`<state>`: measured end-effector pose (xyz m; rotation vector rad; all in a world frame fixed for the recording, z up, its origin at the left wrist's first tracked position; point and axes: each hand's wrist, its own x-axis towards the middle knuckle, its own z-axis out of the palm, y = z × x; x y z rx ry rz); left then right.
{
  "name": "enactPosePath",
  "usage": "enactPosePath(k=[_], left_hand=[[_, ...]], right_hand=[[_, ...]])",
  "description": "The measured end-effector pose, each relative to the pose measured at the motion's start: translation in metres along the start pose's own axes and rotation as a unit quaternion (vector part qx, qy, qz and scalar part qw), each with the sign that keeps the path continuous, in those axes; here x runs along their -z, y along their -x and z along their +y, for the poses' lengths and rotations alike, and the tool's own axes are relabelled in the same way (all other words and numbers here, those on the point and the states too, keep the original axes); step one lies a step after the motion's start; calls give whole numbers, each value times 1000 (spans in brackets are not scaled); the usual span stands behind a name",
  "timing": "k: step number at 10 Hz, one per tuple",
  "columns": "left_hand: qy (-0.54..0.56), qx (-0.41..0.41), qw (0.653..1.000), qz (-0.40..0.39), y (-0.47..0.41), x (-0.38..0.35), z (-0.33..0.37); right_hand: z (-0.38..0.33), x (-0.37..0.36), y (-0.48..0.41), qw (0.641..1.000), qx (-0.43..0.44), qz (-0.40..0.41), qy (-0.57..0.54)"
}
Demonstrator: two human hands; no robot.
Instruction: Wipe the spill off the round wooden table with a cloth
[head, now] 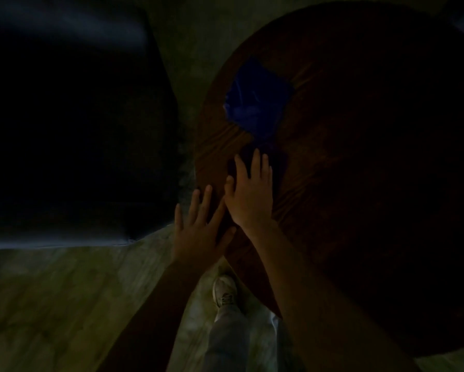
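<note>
Both my hands, left hand [198, 232] and right hand [251, 194], are spread empty on the worktop [359, 183]; next I grasp what seems the blue cloth [255, 100].

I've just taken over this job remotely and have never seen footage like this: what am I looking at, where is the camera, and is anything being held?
There is no machine here. One wide-angle camera sits on a person's head, looking down at their two bare hands. The left hand is spread open at the near rim of the round dark wooden table. The right hand reaches further in, fingers open, just short of the crumpled blue cloth lying on the tabletop. Neither hand holds anything. Below are the person's leg and a light sneaker on the pale floor. The scene is too dark to make out the spill.
</note>
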<state>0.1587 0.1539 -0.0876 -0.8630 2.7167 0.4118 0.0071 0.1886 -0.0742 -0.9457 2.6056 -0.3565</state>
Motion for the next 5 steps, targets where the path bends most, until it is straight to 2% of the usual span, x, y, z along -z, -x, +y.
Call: enactPosePath(k=[1,3,5], left_hand=[[14,10,1000,-7,1,1,7],[26,19,997,-77,28,17,21],[42,11,972,-232,94,38,38]], right_hand=[[7,9,0,999,21,-41,17],[31,41,42,991,50,-124,-17],[60,63,138,971,-52,-230,-40]])
